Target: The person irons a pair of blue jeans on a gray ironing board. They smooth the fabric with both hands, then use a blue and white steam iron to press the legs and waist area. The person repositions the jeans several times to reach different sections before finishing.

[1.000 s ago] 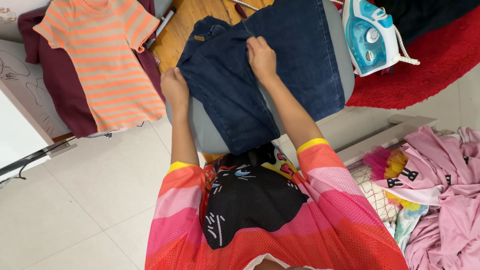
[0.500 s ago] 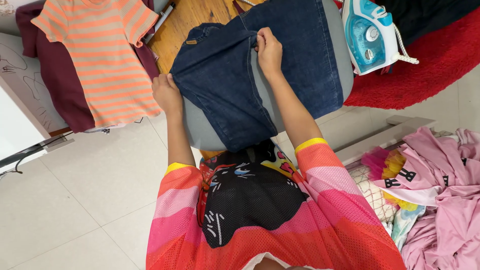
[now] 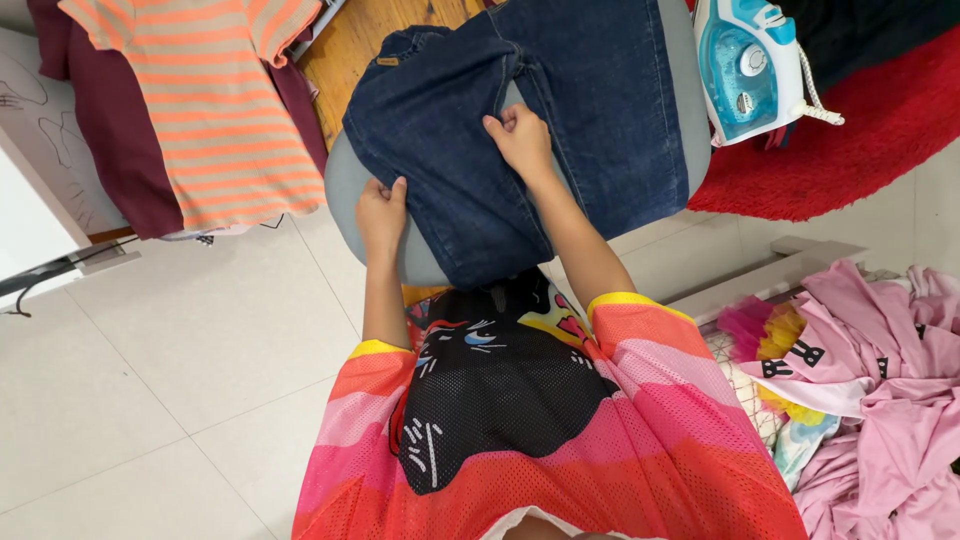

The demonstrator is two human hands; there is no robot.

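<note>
Two hands work a pair of dark blue jeans (image 3: 560, 110) spread across a grey ironing board (image 3: 350, 185). The left hand (image 3: 382, 212) pinches the outer edge of one trouser leg, fingers curled over the denim; the right hand (image 3: 520, 140) is closed on a fold at the inner seam. A blue-and-white iron (image 3: 745, 65) stands just beside the jeans on the right, over a red rug (image 3: 860, 120). An orange striped shirt (image 3: 205, 100) hangs to the left, pink clothes (image 3: 880, 370) piled lower right.
</note>
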